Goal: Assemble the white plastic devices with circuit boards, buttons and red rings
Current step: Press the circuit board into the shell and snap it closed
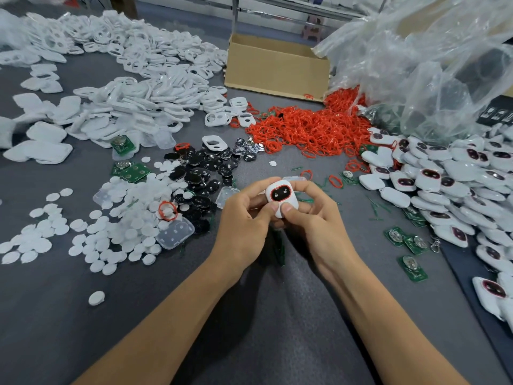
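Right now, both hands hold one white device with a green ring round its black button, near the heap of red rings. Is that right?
Almost: the ring round the black button is red, not green. The head view shows it. Otherwise yes: the left hand and right hand hold one white device, near the heap of red rings.

— Where are we?
— We're in an assembly workshop. Our desk (55, 329) carries heaps of white shells (138, 93), a mound of red rings (313, 129), loose circuit boards (413, 269), piled finished devices (455, 170) and a cardboard box (277, 68).
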Action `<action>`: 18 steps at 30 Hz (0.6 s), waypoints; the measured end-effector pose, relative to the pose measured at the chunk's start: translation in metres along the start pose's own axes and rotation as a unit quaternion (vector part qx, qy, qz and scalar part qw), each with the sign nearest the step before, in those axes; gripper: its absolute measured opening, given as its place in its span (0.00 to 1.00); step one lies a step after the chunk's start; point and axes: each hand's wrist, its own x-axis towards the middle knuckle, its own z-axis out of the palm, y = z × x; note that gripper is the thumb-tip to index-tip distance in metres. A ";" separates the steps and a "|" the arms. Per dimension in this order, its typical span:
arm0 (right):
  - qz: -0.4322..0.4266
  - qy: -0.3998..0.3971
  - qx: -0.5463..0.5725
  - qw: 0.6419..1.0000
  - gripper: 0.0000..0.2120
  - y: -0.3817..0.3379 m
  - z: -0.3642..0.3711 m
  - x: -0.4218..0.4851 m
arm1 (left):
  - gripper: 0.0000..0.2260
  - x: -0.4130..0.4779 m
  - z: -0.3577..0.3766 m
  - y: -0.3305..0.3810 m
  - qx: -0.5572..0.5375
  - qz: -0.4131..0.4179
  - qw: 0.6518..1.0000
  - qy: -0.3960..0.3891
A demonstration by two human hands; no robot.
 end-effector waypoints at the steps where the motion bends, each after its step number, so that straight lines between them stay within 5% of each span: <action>1: -0.001 0.006 0.003 1.000 0.14 0.000 0.000 0.000 | 0.16 0.000 0.001 0.000 -0.002 0.000 1.000 -0.002; 9: -0.118 0.042 -0.233 0.964 0.12 0.002 0.005 -0.003 | 0.06 0.005 0.000 0.004 -0.082 -0.021 0.995 0.043; 15: -0.121 0.056 -0.090 0.987 0.07 -0.007 -0.001 -0.003 | 0.05 0.005 0.000 0.003 -0.098 -0.001 0.994 0.039; 18: -0.169 0.065 -0.122 0.976 0.07 -0.012 -0.006 -0.004 | 0.08 0.003 -0.001 0.004 -0.089 0.025 0.996 -0.003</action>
